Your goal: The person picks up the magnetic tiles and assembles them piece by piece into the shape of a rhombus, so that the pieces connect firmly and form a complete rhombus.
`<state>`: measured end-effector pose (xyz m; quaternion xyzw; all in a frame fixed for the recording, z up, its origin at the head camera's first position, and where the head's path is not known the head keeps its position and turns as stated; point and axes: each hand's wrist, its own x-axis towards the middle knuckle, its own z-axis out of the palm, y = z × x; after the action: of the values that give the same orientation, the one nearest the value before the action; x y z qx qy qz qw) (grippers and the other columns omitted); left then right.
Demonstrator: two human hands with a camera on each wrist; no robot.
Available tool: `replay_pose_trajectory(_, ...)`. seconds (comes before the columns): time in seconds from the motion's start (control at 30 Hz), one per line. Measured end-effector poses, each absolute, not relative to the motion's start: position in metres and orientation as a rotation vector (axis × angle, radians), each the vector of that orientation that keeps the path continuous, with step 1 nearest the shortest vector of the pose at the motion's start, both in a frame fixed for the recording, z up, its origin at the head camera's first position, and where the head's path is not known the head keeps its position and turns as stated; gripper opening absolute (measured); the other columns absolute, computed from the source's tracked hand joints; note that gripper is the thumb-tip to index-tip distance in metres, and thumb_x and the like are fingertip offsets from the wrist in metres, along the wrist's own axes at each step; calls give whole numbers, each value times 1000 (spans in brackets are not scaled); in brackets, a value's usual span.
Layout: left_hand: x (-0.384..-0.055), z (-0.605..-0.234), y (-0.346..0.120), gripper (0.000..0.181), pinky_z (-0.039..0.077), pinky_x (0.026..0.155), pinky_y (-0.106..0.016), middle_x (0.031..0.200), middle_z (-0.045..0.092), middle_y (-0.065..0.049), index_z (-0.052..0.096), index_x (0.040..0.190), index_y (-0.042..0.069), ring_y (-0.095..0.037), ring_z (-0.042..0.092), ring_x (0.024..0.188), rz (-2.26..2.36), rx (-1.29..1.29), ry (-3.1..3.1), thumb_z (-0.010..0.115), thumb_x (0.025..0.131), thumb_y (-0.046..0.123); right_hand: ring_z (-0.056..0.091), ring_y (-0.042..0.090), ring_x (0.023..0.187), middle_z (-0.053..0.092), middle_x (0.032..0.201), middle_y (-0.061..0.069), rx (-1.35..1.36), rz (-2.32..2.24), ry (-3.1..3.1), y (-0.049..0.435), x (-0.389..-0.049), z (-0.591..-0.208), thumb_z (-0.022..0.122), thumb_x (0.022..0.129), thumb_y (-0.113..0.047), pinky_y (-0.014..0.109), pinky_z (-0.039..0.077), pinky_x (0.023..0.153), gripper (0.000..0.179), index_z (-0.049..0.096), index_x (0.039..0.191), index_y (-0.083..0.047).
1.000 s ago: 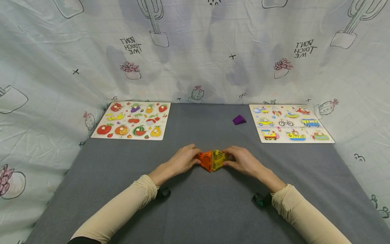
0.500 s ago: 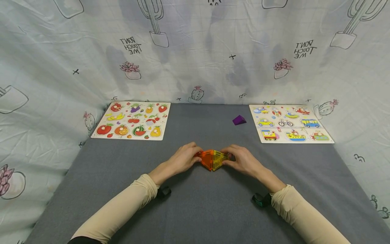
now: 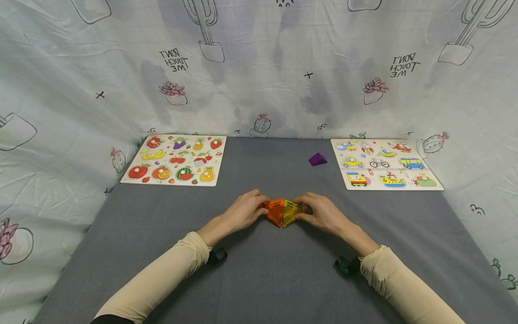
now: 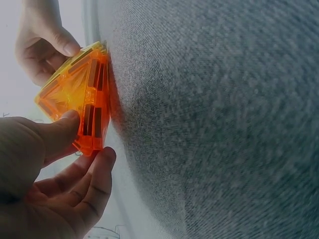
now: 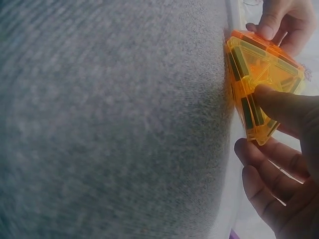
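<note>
At the middle of the table, my left hand [image 3: 244, 209] pinches an orange see-through magnetic tile piece [image 3: 275, 212] with triangular faces. My right hand [image 3: 323, 213] pinches a similar yellow magnetic tile piece [image 3: 290, 211] between thumb and fingers. The two pieces touch along one side and stand upright on the cloth. Dark magnet strips along the edges show in the left wrist view on the orange piece [image 4: 75, 89], and in the right wrist view on the yellow piece [image 5: 264, 74]. My fingers cover the outer corners of both.
A purple wedge-shaped piece [image 3: 317, 159] lies farther back, right of centre. A fruit puzzle board [image 3: 220, 166] is at the back left, a vehicle puzzle board [image 3: 340, 155] at the back right. Grey cloth covers the table [image 3: 259, 279]; a printed curtain [image 3: 259, 67] hangs behind.
The narrow gap between the orange and yellow pieces has closed. The orange piece has turned slightly, so its front face looks wider. Over the last half second both hands stay nearly still.
</note>
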<state>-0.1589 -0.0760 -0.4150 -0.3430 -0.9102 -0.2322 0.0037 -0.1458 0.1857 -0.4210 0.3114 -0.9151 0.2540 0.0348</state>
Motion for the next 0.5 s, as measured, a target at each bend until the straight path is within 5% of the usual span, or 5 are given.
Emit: replay_pose_trajectory(0.5,-160,-414,-77,20,52,71,-30,97,66,-7,71,108,6,-16,63,84,-740,-1084,-2834,68,92,18,64,15,85,70,104,3,959,787,-2804,187,-146,-420,79,82,-22,32,53,72,35,70,115,-11)
